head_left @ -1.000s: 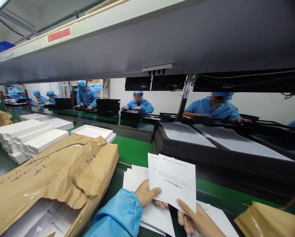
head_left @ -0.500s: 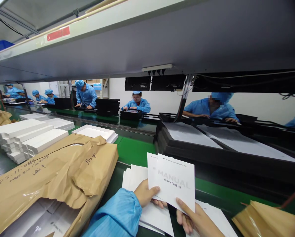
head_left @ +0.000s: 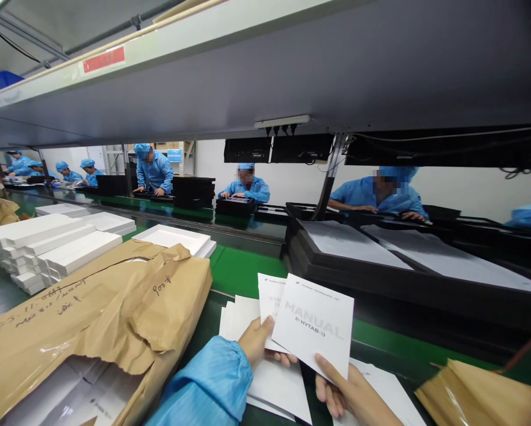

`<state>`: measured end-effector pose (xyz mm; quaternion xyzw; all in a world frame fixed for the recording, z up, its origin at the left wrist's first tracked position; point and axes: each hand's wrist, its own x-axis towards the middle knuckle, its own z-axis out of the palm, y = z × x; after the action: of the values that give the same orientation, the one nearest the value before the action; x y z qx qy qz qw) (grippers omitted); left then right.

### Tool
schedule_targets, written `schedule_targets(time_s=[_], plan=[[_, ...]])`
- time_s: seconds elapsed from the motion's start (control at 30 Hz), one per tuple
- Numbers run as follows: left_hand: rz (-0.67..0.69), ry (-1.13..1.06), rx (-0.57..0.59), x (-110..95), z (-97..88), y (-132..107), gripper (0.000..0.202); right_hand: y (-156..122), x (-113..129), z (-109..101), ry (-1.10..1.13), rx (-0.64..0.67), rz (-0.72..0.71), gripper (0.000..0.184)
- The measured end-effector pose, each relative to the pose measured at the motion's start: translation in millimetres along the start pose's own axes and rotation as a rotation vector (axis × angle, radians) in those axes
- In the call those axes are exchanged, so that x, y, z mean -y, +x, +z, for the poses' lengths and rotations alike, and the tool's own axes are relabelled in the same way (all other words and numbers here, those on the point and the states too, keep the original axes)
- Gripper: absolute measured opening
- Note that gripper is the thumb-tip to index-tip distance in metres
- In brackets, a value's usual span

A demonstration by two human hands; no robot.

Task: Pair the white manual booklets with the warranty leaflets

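Observation:
Between the thumb and fingers of my right hand (head_left: 343,387) is a white manual (head_left: 319,325) printed "MANUAL" and "HYTAB". My left hand (head_left: 260,343) pinches another white manual (head_left: 270,290), partly covered by the first one. The two overlap near my left thumb. Below my left hand a loose pile of white booklets (head_left: 280,387) lies on the bench. More white booklets (head_left: 392,393) lie under and to the right of my right hand, partly hidden by it.
A torn brown paper package (head_left: 158,302) with printed sheets inside fills the left. White boxes (head_left: 61,236) are stacked behind it. Black trays (head_left: 336,266) with grey sheets stand ahead right, and brown paper (head_left: 482,390) lies at lower right. Co-workers (head_left: 154,171) sit and stand across the line.
The two manuals have slid further apart: the front one tilts and shifts slightly right with my right hand, while my left hand draws the other a little left.

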<state>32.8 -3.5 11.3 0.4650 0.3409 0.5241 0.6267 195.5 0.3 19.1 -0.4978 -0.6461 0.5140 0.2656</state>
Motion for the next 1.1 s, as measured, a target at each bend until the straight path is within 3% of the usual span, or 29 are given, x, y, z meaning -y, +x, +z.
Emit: schedule_targets(time_s=[0.33, 0.77, 1.1], plan=[[0.001, 0.025, -0.003, 4.9, -0.5, 3.5, 0.056, 0.0, -1.0, 0.1, 0.003, 0.016, -0.002, 0.054], [0.044, -0.006, -0.025, 2.6, 1.5, 1.2, 0.063, 0.6, -1.2, -0.5, -0.002, 0.023, 0.0, 0.05], [0.13, 0.073, 0.072, 0.6, -0.5, -3.0, 0.052, 2.0, -2.8, -1.6, -0.003, 0.042, -0.018, 0.051]])
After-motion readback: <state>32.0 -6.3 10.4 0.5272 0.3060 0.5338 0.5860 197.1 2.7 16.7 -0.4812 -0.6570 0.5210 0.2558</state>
